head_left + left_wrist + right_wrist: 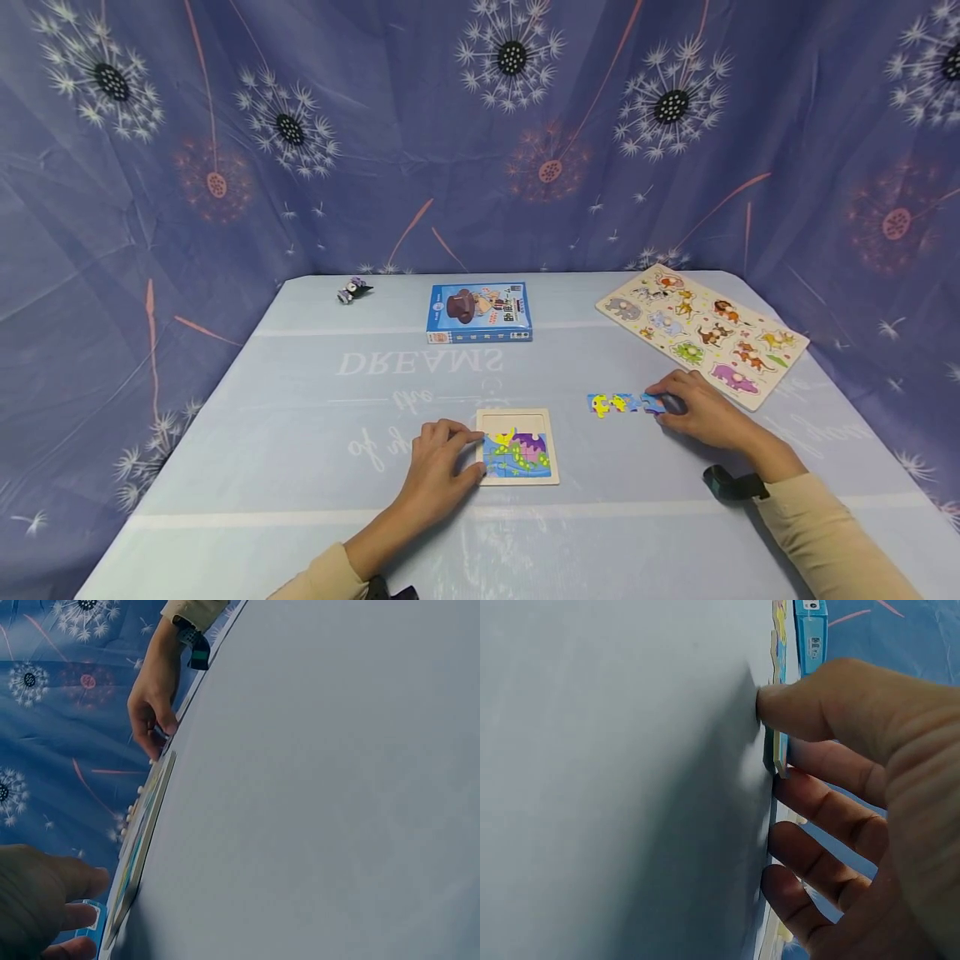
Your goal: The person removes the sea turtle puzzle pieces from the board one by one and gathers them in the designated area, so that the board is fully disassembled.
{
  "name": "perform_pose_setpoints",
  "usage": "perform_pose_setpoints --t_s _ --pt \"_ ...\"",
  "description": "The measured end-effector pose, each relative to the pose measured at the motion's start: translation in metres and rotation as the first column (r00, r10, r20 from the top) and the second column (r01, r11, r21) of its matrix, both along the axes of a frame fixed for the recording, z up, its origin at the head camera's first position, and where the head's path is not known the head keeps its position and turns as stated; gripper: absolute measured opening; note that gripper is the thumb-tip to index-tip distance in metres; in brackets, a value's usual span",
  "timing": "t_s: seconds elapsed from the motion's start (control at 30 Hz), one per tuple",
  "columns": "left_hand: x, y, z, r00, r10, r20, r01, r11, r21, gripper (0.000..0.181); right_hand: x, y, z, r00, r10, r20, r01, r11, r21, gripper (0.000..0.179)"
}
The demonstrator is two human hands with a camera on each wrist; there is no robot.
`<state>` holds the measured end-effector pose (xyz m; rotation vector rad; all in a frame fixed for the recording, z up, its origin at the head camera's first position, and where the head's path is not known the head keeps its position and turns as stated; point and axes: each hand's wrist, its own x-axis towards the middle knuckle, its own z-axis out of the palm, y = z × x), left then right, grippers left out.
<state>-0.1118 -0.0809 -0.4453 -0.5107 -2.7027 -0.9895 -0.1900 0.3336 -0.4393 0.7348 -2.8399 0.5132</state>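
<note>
Here the left hand (438, 467) rests on the bench (300, 433) with its fingers curled against the left edge of a small framed jigsaw (517, 447), steadying the frame. Inside that frame the lower part is filled with joined coloured pieces, while a pale strip along the top is bare, so by my reading the puzzle is well under way but its top row is not yet laid.

The right hand (701, 412), out to the right of the frame, pinches the near end of a short row of joined pieces (622, 404) lying flat on the bench; the right wrist view shows the thumb and fingers closed on a piece edge. That row looks like the part left to fit.

Beyond the right hand lies an animal peg board (701, 333). Beyond the left hand sit a blue box (480, 312) and, farther left, a small toy (352, 290).
</note>
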Motion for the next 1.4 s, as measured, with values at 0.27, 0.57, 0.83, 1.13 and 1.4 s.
perform_pose_setpoints --t_s 0.27,0.57,0.83,1.13,1.4 --pt "-0.003 -0.005 0.0 1.0 -0.012 0.016 0.012 1.0 0.009 0.039 -0.002 0.001 0.0 0.999 -0.012 0.052 0.012 1.0 0.014 0.037" --pt "-0.006 -0.007 -0.001 0.996 -0.085 0.04 0.084 0.996 0.012 0.044 0.001 0.001 0.001 0.998 -0.015 0.067 0.015 1.0 0.004 0.039" --pt "-0.01 -0.008 -0.002 0.993 -0.109 0.053 0.109 0.994 0.006 0.048 0.005 -0.003 0.003 0.999 -0.032 0.03 0.034 0.998 -0.05 0.042" --pt "-0.016 -0.008 -0.003 0.993 -0.113 0.039 0.114 0.993 -0.025 0.048 0.012 -0.03 0.006 0.999 -0.014 -0.039 0.011 0.996 -0.092 0.042" --pt "-0.017 -0.009 -0.005 0.993 -0.109 0.037 0.111 0.992 -0.055 0.051 0.018 -0.065 0.007 0.998 0.032 -0.047 -0.035 0.997 -0.069 0.044"
